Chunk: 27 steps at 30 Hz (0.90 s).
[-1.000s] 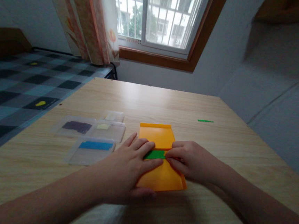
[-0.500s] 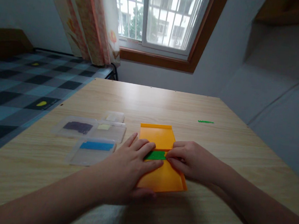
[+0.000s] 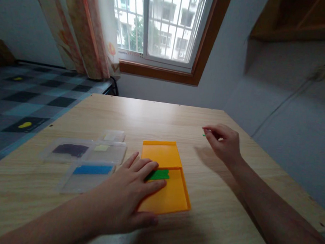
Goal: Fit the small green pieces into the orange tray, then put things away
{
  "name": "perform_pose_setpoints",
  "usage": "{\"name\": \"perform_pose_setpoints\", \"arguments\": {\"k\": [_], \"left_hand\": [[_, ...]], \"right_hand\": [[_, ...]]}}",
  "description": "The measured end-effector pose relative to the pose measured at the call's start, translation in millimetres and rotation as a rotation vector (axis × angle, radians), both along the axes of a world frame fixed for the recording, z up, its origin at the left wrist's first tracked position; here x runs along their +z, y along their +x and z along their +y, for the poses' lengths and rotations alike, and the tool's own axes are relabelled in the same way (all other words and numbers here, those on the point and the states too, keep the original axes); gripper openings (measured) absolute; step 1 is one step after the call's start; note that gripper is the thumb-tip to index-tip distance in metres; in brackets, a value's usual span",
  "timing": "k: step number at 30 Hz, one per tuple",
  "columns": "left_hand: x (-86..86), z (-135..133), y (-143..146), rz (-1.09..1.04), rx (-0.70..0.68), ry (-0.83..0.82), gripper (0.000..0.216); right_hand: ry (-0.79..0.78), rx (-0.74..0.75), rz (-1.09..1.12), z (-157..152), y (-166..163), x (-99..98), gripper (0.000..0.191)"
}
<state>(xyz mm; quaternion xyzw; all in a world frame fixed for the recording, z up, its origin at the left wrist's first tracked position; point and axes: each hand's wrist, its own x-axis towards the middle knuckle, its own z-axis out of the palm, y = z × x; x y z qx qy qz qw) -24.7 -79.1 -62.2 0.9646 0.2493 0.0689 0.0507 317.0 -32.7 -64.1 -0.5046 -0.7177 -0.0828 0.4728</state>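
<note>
Left hand: the left hand (image 3: 128, 187) lies flat and spread, palm down, gripping nothing; its fingertips rest on the left end of the flat green plastic strip (image 3: 160, 174), its thumb on the table by the tray's near edge
Right hand: the right hand (image 3: 223, 143) is well apart to the far right, thumb and forefinger pinched together on a small green piece (image 3: 204, 134), most of it hidden; whether it is off the table I cannot tell
Green strip: in the near compartment of the orange two-compartment plastic tray (image 3: 173, 199), against the dividing ridge
Tray: on the pale wooden table (image 3: 157, 117), near its front edge
Left of tray: four clear plastic lidded boxes (image 3: 86, 176); one holds blue, one dark purple, one pale yellow
</note>
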Motion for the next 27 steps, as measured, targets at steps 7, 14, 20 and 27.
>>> {"name": "perform_pose_setpoints", "arguments": {"k": [7, 14, 20, 27], "left_hand": [[1.0, 5.2, -3.9, 0.011, -0.071, 0.038, 0.071], [-3.3, 7.0, -5.5, -0.044, -0.152, 0.101, 0.074], [-1.5, -3.5, 3.4, -0.161, -0.300, 0.215, 0.052], [0.5, -42.1, 19.3, -0.091, -0.500, 0.383, 0.019]], "right_hand": [[0.056, -0.391, 0.341, 48.0, 71.7, -41.5, 0.038], [0.008, -0.545, 0.342, 68.4, 86.9, -71.0, 0.047], [-0.064, -0.470, 0.164, 67.9, 78.6, -73.0, 0.032], [-0.135, -0.426, 0.023, 67.6, 74.4, -76.8, 0.021]]}}
